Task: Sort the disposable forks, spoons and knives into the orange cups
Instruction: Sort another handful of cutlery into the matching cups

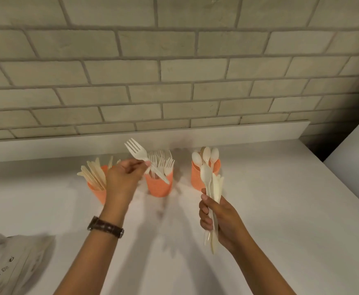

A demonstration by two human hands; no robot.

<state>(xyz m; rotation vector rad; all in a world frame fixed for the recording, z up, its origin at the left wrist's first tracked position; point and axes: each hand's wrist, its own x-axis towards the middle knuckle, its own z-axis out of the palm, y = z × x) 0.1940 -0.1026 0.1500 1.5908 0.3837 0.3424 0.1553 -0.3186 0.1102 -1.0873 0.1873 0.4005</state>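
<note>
Crumpled white bag (10,262) at lower left carries small black symbols, too blurred to read. Right hand (221,220) grips an upright cutlery bundle (213,188), spoon foremost. Left hand (121,177) pinches one fork (144,159) above the middle cup (159,187), which is full of forks. Left cup (100,194) holds knives, right cup (195,177) spoons.

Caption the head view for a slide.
Sorting: left hand holds a fork above the middle cup; right hand grips mixed cutlery.

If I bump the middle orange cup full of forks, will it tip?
Probably tippy: the middle cup looks small and thin, and its forks stand well above the rim. It may also slide on the smooth white counter.
</note>
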